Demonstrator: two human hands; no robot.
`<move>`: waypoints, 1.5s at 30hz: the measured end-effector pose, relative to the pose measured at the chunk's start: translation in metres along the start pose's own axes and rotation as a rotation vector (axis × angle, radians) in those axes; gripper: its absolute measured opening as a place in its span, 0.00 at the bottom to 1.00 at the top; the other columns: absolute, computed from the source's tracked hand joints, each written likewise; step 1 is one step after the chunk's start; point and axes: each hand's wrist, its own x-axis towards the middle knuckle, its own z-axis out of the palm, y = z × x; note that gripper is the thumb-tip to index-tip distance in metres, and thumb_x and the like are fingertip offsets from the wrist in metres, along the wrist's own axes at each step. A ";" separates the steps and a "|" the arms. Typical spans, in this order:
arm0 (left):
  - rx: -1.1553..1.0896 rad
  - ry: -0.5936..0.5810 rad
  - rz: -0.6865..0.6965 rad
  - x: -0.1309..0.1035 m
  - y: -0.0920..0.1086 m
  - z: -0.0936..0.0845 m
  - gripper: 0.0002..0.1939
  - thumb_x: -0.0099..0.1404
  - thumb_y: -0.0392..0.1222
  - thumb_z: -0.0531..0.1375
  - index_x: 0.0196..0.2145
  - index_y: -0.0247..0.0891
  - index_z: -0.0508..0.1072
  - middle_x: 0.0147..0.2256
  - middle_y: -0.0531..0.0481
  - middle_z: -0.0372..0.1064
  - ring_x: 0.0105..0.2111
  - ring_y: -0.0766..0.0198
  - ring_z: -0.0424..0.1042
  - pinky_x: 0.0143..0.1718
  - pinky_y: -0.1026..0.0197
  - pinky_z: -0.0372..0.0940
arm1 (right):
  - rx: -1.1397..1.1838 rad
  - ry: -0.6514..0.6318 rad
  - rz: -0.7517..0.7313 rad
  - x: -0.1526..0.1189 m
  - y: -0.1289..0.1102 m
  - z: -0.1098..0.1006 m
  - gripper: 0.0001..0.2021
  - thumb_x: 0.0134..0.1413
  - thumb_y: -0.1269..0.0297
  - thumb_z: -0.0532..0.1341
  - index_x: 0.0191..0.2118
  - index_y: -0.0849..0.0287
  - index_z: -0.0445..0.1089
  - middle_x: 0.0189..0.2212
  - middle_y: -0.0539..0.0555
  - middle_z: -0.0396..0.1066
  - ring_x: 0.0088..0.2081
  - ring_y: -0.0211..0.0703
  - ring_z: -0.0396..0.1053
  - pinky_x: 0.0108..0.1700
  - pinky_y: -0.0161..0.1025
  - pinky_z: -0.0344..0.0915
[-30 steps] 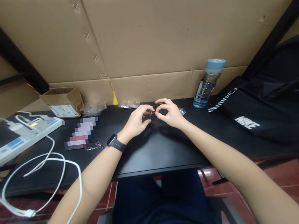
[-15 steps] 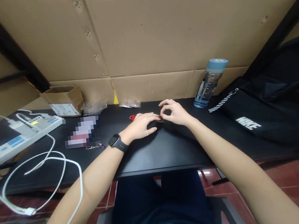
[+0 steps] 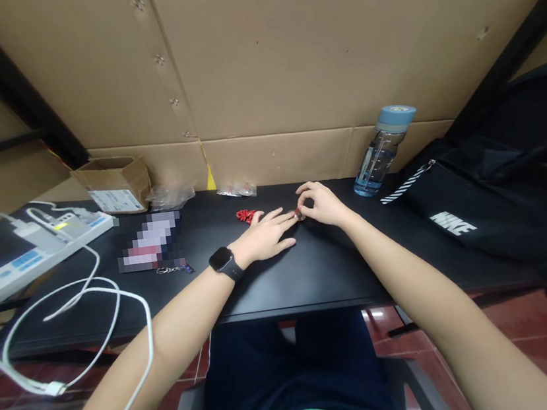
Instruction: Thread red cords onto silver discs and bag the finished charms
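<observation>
A person's two bare hands met at the far middle of a black, smooth-topped table (image 3: 294,289). The left hand (image 3: 270,234), palm down with fingers spread, pointed right; its longest fingertips lay at the near-left edge of a small red piece with a shiny part (image 3: 299,214). The right hand (image 3: 320,204) appeared to pinch that piece between thumb and forefinger from the right. It was too small to make out further.

The likeliest trouble was a slip: so narrow a pinch on so tiny a piece could have let it spring loose and skid across the slick surface. The left fingertips, so close, could have nudged it askew. A bright red, knotted-looking bundle (image 3: 246,216) lay just beyond the left hand, and a careless knuckle could have pushed it away.

Counted, there was one small piece at the fingertips and one red bundle, its strands too fine to number. At the far edge lay two clear, crinkled plastic packets (image 3: 236,189), left of the hands, and one open brown cardboard box (image 3: 134,182) farther left. One white power strip (image 3: 22,266) lay at the far left. To the right leaned one clear bottle with a blue lid (image 3: 377,159), then one black fabric bag (image 3: 448,210). One dark wristwatch (image 3: 221,260) circled the left wrist.
</observation>
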 end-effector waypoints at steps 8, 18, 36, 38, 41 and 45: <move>-0.065 -0.012 0.003 -0.002 -0.003 -0.004 0.26 0.74 0.55 0.58 0.66 0.50 0.69 0.70 0.42 0.61 0.73 0.40 0.50 0.67 0.28 0.47 | -0.108 0.136 0.175 0.002 0.026 0.018 0.04 0.55 0.67 0.64 0.30 0.56 0.75 0.46 0.58 0.75 0.49 0.55 0.70 0.58 0.55 0.67; -0.064 0.127 -0.107 -0.004 -0.016 -0.025 0.17 0.73 0.49 0.58 0.56 0.46 0.76 0.61 0.42 0.71 0.67 0.42 0.61 0.62 0.34 0.55 | -0.078 0.167 0.274 -0.003 0.055 -0.029 0.11 0.57 0.68 0.60 0.43 0.59 0.78 0.42 0.59 0.79 0.44 0.52 0.75 0.53 0.51 0.70; 0.022 0.407 -0.287 -0.017 -0.048 -0.049 0.11 0.71 0.43 0.59 0.46 0.46 0.80 0.53 0.47 0.77 0.57 0.47 0.70 0.58 0.42 0.60 | 0.092 -0.279 0.353 -0.024 0.085 -0.057 0.24 0.45 0.65 0.74 0.51 0.56 0.79 0.47 0.56 0.83 0.44 0.50 0.81 0.50 0.43 0.75; 0.035 0.430 -0.314 -0.021 -0.055 -0.054 0.10 0.70 0.42 0.59 0.45 0.46 0.80 0.52 0.47 0.78 0.56 0.48 0.71 0.58 0.43 0.60 | 0.092 -0.279 0.349 -0.024 0.085 -0.058 0.23 0.45 0.65 0.74 0.51 0.56 0.79 0.47 0.56 0.82 0.44 0.50 0.80 0.50 0.43 0.75; 0.065 0.407 -0.339 -0.025 -0.065 -0.056 0.09 0.68 0.41 0.61 0.43 0.46 0.80 0.50 0.48 0.78 0.55 0.47 0.71 0.58 0.44 0.60 | 0.081 -0.290 0.352 -0.024 0.084 -0.060 0.22 0.45 0.63 0.74 0.50 0.55 0.79 0.47 0.55 0.82 0.43 0.49 0.80 0.48 0.43 0.75; 0.087 0.299 -0.343 -0.026 -0.071 -0.052 0.03 0.65 0.42 0.65 0.36 0.46 0.81 0.47 0.47 0.78 0.52 0.45 0.71 0.54 0.44 0.61 | 0.079 -0.278 0.369 -0.024 0.081 -0.063 0.22 0.44 0.63 0.74 0.49 0.56 0.80 0.46 0.55 0.83 0.41 0.48 0.80 0.47 0.43 0.76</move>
